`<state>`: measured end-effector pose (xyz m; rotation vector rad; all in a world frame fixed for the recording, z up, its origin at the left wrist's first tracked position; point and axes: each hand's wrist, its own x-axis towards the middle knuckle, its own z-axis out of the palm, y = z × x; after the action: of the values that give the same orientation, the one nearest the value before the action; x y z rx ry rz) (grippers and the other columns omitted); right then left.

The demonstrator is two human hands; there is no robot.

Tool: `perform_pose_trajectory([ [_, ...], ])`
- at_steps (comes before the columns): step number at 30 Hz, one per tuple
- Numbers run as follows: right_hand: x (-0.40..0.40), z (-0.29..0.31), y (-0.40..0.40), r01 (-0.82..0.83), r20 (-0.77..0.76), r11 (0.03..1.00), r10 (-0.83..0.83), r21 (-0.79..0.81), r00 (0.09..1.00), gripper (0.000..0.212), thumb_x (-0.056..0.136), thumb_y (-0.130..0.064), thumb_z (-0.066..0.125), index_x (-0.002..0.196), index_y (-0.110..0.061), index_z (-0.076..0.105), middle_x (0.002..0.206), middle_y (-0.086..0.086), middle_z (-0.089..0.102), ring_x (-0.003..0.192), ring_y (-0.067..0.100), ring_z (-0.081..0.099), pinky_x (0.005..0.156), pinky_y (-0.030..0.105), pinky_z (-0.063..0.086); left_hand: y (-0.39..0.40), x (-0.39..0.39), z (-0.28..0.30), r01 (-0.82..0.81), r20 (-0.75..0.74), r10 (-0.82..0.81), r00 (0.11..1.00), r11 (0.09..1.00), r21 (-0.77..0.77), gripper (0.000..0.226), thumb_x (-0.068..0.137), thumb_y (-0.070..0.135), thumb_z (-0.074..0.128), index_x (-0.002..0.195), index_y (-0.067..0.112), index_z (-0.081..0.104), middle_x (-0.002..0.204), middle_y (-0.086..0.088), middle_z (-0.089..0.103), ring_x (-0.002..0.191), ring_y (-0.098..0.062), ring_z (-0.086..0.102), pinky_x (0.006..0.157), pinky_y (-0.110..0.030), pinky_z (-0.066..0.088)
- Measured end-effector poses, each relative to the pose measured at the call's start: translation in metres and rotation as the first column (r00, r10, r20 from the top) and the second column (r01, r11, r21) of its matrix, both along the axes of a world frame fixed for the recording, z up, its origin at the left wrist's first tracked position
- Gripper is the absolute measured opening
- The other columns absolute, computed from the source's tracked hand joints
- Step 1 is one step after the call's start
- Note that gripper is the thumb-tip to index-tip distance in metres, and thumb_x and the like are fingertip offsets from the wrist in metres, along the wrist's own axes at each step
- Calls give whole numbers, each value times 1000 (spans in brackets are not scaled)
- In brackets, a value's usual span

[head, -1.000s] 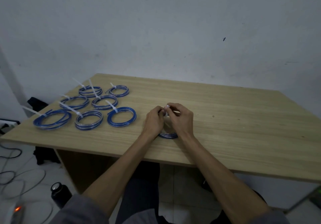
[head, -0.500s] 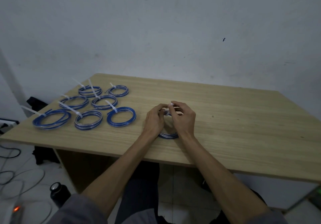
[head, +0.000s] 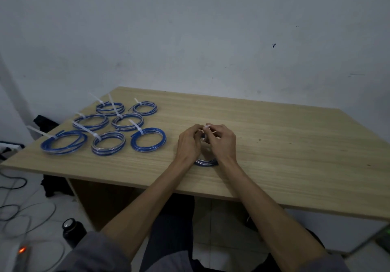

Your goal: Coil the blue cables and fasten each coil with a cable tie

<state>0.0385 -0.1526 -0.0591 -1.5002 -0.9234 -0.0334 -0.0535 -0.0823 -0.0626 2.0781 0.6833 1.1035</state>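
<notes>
- Finished coils, seven of them, sit grouped at the table's left end, each already cinched with a white tie whose tail sticks up and back-left. Well apart from both hands, not part of the next move.
- Left hand rests just left of the working coil, fingers curled in toward the coil's far arc. It looks to be pinching the coil or the tie there, but its fingertips are hidden behind the hand, so the exact hold can't be confirmed.
- Working coil lies flat on the table between the two wrists; only its near arc shows, the far arc is covered by the hands. It's the eighth and the only one without a visible finished tie.
- Cable tie, white, pokes out at the top of the finger cluster, over the coil's far side; only a short bit shows. Which way it runs through the coil can't be told.
- Right hand is just right of the coil, thumb and forefinger pinching the tie near that white tip, other fingers loosely curled.
- Key relation, as a judgement: the tie sits at the far arc, directly between both sets of fingertips and equally near either hand, so cinching likely means the right pulling the tail while the left steadies the coil.
</notes>
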Motion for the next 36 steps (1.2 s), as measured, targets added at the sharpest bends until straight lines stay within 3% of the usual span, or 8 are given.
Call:
perform_pose_trajectory([
  [4,0,-1,2,17,82,999,-14,-31,997,20,96,-17,66,111,-9,76,102,5,69,91,9,66,77,17,53,2,0,0,-9,-6,9,1000,1000,-24,26,101,6,50,115,16,70,103,1,74,91,-6,64,81,-20,52],
  [7,-4,0,1,29,127,999,-26,-22,992,19,96,-19,65,111,-11,75,104,-3,69,89,3,65,74,19,54,0,0,1,-7,-28,6,1000,1000,-16,25,101,6,51,117,13,69,105,2,71,91,-4,60,74,-3,44],
  [9,-5,3,-1,38,144,999,-36,-13,989,13,94,-17,67,105,-13,73,95,-8,70,84,-1,64,69,11,48,0,0,2,-9,-31,9,999,1000,-25,24,101,6,51,117,12,68,103,3,69,91,-4,59,72,2,41],
  [12,-6,7,-1,16,125,1000,-15,-11,992,3,93,-16,69,91,-17,70,84,-12,69,82,0,64,67,9,44,0,0,1,-19,-23,18,1000,999,-43,22,101,6,52,115,12,68,101,6,67,92,-4,58,71,1,41],
  [21,-3,6,-1,30,321,999,-25,-11,947,4,94,-13,65,91,-13,67,88,-6,65,86,9,60,70,15,42,0,-1,1,-3,5,3,1000,999,-35,18,101,9,53,111,10,68,104,0,71,96,-6,61,73,-1,42],
  [27,-2,8,-5,23,205,1000,-23,3,978,7,95,-12,64,90,-11,68,78,-7,67,75,-2,62,63,9,41,-1,-2,1,21,13,-21,1000,999,-37,15,100,12,55,105,10,69,98,2,71,89,-4,62,71,-4,44],
  [32,4,8,-5,57,49,998,-58,37,997,12,100,-17,58,91,-10,63,75,4,68,62,20,65,58,35,58,-2,-2,1,43,21,-42,999,999,-27,13,98,8,56,99,10,68,94,6,68,87,9,58,72,-4,43],
  [36,5,7,-5,81,-32,996,-79,45,996,16,103,-23,53,92,-13,59,75,7,68,59,29,65,56,45,56,-4,-3,2,54,31,-53,998,998,-33,14,98,7,56,100,8,70,95,3,70,86,8,59,73,-3,42],
])
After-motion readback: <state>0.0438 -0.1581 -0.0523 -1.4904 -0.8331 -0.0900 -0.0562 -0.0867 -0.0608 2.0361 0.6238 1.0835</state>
